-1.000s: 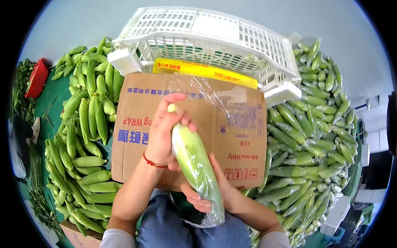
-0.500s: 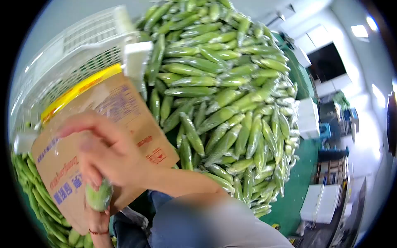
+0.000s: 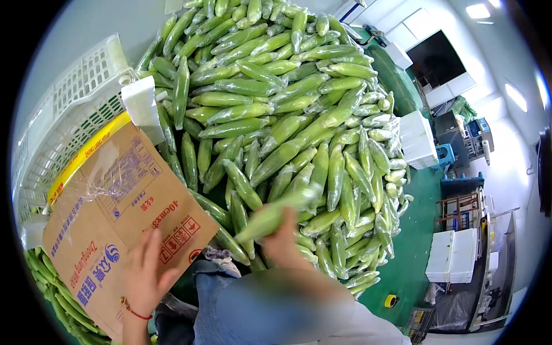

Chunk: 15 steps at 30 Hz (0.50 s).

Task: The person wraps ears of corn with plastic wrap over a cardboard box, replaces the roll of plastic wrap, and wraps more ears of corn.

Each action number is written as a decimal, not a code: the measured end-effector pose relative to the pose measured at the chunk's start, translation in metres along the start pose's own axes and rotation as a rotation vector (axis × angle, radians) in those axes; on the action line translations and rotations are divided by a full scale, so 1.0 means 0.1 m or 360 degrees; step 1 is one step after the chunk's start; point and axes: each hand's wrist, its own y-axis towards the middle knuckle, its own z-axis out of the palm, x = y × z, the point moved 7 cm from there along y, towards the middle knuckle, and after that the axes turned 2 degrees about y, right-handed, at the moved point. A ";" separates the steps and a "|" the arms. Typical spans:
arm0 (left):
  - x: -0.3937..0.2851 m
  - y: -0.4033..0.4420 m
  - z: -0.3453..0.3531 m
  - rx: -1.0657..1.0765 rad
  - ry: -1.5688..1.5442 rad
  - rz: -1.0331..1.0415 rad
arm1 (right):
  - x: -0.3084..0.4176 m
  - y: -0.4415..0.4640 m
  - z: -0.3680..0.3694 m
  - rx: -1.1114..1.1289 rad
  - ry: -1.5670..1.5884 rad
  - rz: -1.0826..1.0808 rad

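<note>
My right hand (image 3: 283, 244) is closed around a green ear of corn (image 3: 265, 223), blurred by motion, in front of the large heap of film-wrapped corn (image 3: 299, 123). My left hand (image 3: 146, 275), a red cord at its wrist, rests over the printed cardboard (image 3: 95, 213) with its fingers apart and nothing in them. Clear plastic film (image 3: 123, 158) glistens on the upper part of the cardboard. Below its left edge lie more green ears (image 3: 63, 299), which look unwrapped.
A white plastic crate (image 3: 75, 92) stands behind the cardboard, with a yellow strip (image 3: 89, 155) along the cardboard's top edge. White foam boxes (image 3: 417, 138) are beyond the heap on the green floor (image 3: 411, 230). A yellow tape roll (image 3: 391, 301) lies on the floor.
My right hand has moved from above the cardboard rightward to the heap, carrying the corn. My left hand has let go of the corn and spread its fingers over the cardboard. The view has shifted.
</note>
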 end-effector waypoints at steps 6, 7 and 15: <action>0.84 -0.92 -0.12 -0.0480 0.0192 -0.0453 | 2.24 0.87 -1.16 -0.0277 0.0722 -0.0688; 0.97 -1.06 -0.13 -0.0577 0.0227 -0.0577 | 1.96 0.73 -0.71 -0.0226 0.0215 -0.0795; 2.18 -1.13 -0.58 -0.1079 0.0536 -0.0927 | -1.67 -0.61 2.46 0.2133 -0.2766 -0.2063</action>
